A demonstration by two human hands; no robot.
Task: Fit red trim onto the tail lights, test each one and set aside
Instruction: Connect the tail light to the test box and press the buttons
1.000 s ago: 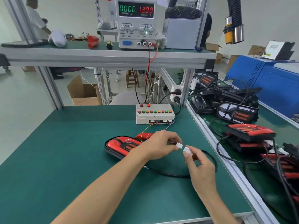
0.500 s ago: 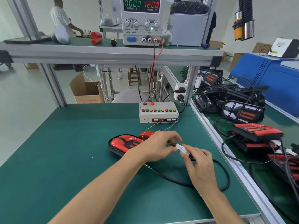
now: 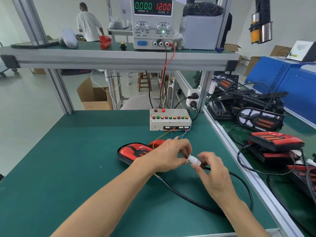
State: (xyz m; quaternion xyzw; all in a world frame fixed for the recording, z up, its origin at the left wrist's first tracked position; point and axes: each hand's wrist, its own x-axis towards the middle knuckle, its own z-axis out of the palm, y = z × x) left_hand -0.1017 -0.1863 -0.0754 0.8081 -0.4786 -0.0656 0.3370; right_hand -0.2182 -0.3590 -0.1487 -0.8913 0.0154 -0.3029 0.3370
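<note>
A tail light [image 3: 132,152] with red trim on a black base lies on the green mat [image 3: 68,168], partly behind my left wrist. My left hand [image 3: 169,155] pinches the tester-side end of a white connector [image 3: 194,159], with thin coloured wires running back to the test box [image 3: 170,119]. My right hand [image 3: 211,170] pinches the other end of the connector, where the tail light's black cable [image 3: 188,199] starts and loops over the mat. The two connector halves look pushed together.
A power supply [image 3: 153,23] reading 0.000 and 12.00 stands on the shelf above. Several other tail lights [image 3: 275,141] with tangled cables are piled on the bench to the right, past an aluminium rail [image 3: 239,161]. A person stands far back left.
The two white connector halves, apart a second ago, have been brought together between my hands. My view has shifted closer and slightly left.
</note>
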